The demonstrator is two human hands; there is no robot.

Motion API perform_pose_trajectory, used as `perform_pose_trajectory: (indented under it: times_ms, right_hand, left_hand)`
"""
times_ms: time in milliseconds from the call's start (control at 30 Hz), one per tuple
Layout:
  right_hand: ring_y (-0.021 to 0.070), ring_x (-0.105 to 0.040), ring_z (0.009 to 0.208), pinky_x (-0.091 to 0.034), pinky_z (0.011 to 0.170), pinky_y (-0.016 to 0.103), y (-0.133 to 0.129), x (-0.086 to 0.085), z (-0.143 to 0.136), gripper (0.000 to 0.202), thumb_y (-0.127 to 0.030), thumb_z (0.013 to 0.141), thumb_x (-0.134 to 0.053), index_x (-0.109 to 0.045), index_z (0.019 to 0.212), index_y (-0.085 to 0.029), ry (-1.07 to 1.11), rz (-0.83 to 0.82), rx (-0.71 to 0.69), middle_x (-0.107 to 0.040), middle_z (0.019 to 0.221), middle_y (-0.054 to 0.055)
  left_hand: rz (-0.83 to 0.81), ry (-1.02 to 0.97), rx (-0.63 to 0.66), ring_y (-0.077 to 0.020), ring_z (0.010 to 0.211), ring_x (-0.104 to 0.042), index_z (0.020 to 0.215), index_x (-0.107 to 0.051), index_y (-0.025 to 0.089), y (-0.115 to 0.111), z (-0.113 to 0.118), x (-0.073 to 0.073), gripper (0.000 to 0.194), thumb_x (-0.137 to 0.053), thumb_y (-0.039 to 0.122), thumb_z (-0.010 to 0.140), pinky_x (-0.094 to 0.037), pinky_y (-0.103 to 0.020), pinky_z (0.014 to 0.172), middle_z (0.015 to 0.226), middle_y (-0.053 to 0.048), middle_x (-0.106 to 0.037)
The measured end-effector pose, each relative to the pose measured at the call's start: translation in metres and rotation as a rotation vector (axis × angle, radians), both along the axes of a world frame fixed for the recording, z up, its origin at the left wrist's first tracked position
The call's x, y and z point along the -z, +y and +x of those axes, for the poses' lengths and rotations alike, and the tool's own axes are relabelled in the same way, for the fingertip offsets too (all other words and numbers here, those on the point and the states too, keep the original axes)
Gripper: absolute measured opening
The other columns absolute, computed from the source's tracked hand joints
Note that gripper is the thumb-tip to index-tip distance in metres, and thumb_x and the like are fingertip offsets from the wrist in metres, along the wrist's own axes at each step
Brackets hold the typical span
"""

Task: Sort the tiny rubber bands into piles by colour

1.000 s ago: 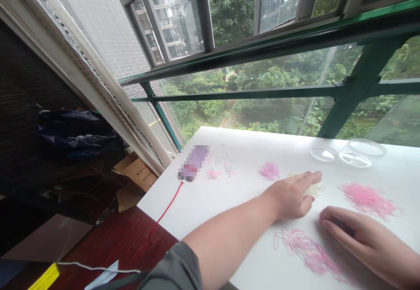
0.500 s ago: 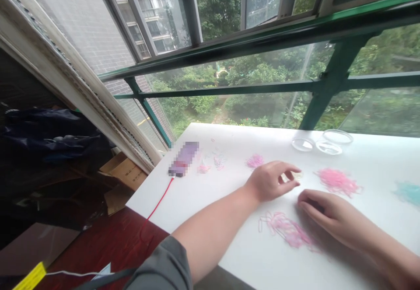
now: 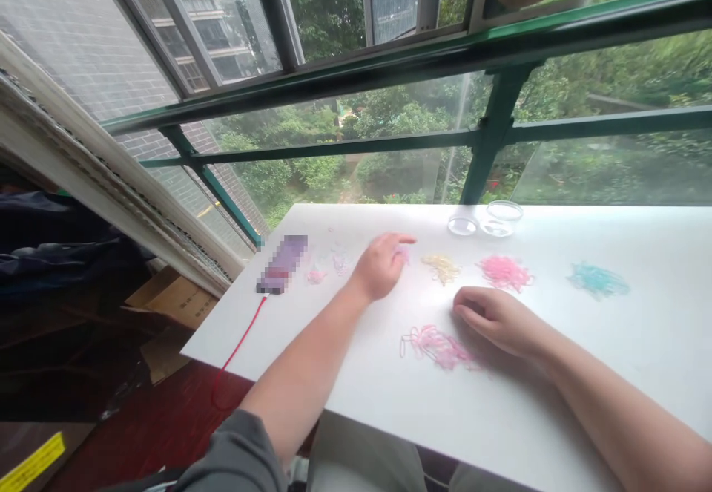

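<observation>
"Where's the left hand (image 3: 405, 248)?"

"At the purple loops (image 3: 401, 255), finger and thumb spread wide. I can't tell if it's touching them."

"And the right hand (image 3: 492, 317)?"

"Curled up on the white table (image 3: 383, 373). I can't see if it's holding something."

"What's near?"

"Yellow loops (image 3: 441, 268) between the hands, bright pink loops (image 3: 505, 272) just past the right one, and pale pink loops (image 3: 439, 346) on the near side, between both arms."

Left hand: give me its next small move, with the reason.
Probably ease the left hand back toward the near pile: it partly covers the purple pile, thumb and forefinger apart, while pink and purple pieces lie mixed in the near one.
</observation>
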State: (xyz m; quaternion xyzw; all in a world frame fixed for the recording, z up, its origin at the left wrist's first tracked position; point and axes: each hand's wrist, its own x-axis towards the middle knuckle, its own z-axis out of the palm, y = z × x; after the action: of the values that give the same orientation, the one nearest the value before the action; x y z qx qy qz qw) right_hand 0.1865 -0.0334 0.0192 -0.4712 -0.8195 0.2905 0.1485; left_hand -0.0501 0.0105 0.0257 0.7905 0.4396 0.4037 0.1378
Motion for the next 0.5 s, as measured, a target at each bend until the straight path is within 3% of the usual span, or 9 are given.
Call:
perform_pose_trajectory:
  times_ms: [100, 200, 267, 333, 500]
  right_hand:
    - [0.0170, -0.054, 0.066, -0.041, 0.061, 0.028, 0.002, 0.004, 0.002, 0.020, -0.031, 0.082, -0.040, -0.055, 0.072, -0.020, -0.027, -0.007, -0.016, -0.062, 0.073, 0.003]
    - [0.0171, -0.055, 0.066, -0.041, 0.061, 0.028, 0.004, 0.007, 0.003, 0.021, -0.032, 0.083, -0.040, -0.055, 0.073, -0.020, -0.034, 0.002, -0.021, -0.062, 0.073, 0.003]
    - [0.0171, -0.055, 0.065, -0.041, 0.062, 0.028, 0.003, 0.007, 0.003, 0.022, -0.033, 0.082, -0.040, -0.055, 0.072, -0.020, -0.025, 0.011, -0.017, -0.063, 0.073, 0.003]
    - [0.0171, -0.055, 0.064, -0.041, 0.061, 0.028, 0.003, 0.007, 0.003, 0.023, -0.034, 0.082, -0.041, -0.056, 0.072, -0.020, -0.019, 0.013, -0.012, -0.063, 0.072, 0.003]
    - [0.0189, -0.057, 0.066, -0.042, 0.063, 0.029, 0.006, 0.011, 0.005, 0.026, -0.038, 0.083, -0.041, -0.057, 0.074, -0.021, -0.035, 0.000, 0.006, -0.064, 0.073, 0.004]
  left_hand:
    - [-0.060, 0.075, -0.350, -0.0219, 0.117, -0.048, 0.116, -0.055, 0.019, 0.014, -0.077, -0.019, 0.037, -0.048, 0.019, 0.080, -0.034, -0.038, 0.105, 0.122, -0.007, -0.057]
    - [-0.357, 0.194, -0.719, -0.0250, 0.130, -0.035, 0.127, -0.045, 0.022, 0.025, -0.163, -0.024, 0.045, -0.045, 0.026, 0.083, -0.023, -0.042, 0.110, 0.137, -0.007, -0.046]
    - [-0.478, 0.219, -0.773, -0.0307, 0.128, -0.038, 0.126, -0.047, 0.017, 0.028, -0.206, -0.018, 0.045, -0.046, 0.027, 0.082, -0.026, -0.049, 0.106, 0.134, -0.014, -0.048]
    - [-0.554, 0.240, -0.769, -0.0326, 0.126, -0.042, 0.122, -0.051, 0.016, 0.030, -0.233, -0.008, 0.043, -0.048, 0.030, 0.081, -0.028, -0.050, 0.104, 0.130, -0.016, -0.051]
    - [-0.589, 0.268, -0.670, -0.0302, 0.129, -0.038, 0.116, -0.058, 0.018, 0.035, -0.251, 0.006, 0.044, -0.051, 0.041, 0.079, -0.023, -0.046, 0.107, 0.133, -0.014, -0.050]
